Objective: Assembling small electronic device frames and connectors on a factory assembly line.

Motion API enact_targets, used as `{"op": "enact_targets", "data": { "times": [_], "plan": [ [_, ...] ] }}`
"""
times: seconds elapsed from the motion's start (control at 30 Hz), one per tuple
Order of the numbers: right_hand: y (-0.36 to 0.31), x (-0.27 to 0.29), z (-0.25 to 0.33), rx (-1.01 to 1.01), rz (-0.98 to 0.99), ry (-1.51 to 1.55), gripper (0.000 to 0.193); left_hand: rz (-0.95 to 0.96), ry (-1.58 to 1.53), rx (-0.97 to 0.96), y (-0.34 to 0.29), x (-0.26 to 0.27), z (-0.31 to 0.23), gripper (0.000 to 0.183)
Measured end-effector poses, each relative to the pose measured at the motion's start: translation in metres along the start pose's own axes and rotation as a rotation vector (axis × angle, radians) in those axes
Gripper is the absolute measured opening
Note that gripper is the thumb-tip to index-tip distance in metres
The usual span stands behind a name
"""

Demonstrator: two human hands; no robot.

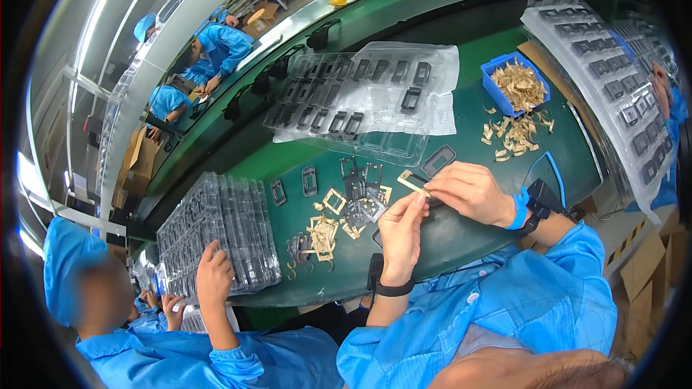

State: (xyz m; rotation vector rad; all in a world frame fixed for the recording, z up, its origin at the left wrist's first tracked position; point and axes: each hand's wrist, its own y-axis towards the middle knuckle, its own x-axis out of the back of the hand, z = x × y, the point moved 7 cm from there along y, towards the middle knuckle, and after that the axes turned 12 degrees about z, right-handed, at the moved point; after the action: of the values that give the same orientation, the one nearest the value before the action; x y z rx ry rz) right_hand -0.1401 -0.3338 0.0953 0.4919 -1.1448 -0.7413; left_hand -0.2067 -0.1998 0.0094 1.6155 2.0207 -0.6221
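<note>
Over the near side of the green table, my left hand [401,236] and my right hand [472,191] meet, fingers pinched together. Between their fingertips is a small tan strip [411,181] with a dark part along it; the fingers hide some of it. Just beyond my right hand lies a black rectangular frame [438,160]. Left of my hands are black die-cut sheets [355,181] and a heap of tan backing-paper scraps [322,236]. Two more black frames, one upright to the view [310,180] and one tilted [278,191], lie farther left.
A clear tray [346,145] with black frames lies at the far side. Tan scraps fill a blue bin [499,100] and spill beside it. Stacked clear trays [220,234] stand left, near a co-worker's hand [215,273]. Another loaded tray [613,75] is at right.
</note>
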Motion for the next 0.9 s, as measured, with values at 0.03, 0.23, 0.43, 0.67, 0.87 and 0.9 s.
{"op": "enact_targets", "data": {
  "times": [0.03, 0.23, 0.43, 0.67, 0.87, 0.9],
  "plan": [
    [-0.001, 0.000, -0.002, -0.011, 0.005, 0.000, 0.019, -0.003, 0.000, 0.000, 0.000, 0.002, 0.000, 0.016],
    [0.002, 0.001, 0.009, 0.067, 0.054, -0.123, 0.022, 0.054, -0.146, 0.015, 0.001, 0.003, 0.009, 0.019],
    [-0.004, 0.004, 0.008, 0.029, 0.068, -0.182, 0.023, 0.055, -0.138, 0.035, 0.001, 0.001, 0.018, 0.015],
    [0.004, 0.010, -0.033, -0.365, 0.063, 0.290, 0.013, 0.132, -0.099, 0.056, -0.006, 0.000, 0.010, 0.013],
    [-0.021, -0.023, -0.054, -0.616, 0.191, 0.919, 0.026, 0.151, -0.055, 0.027, -0.005, 0.000, 0.011, 0.012],
    [-0.025, -0.030, -0.053, -0.676, 0.274, 1.025, 0.028, 0.151, -0.058, 0.026, -0.006, 0.000, 0.011, 0.012]
  ]
}}
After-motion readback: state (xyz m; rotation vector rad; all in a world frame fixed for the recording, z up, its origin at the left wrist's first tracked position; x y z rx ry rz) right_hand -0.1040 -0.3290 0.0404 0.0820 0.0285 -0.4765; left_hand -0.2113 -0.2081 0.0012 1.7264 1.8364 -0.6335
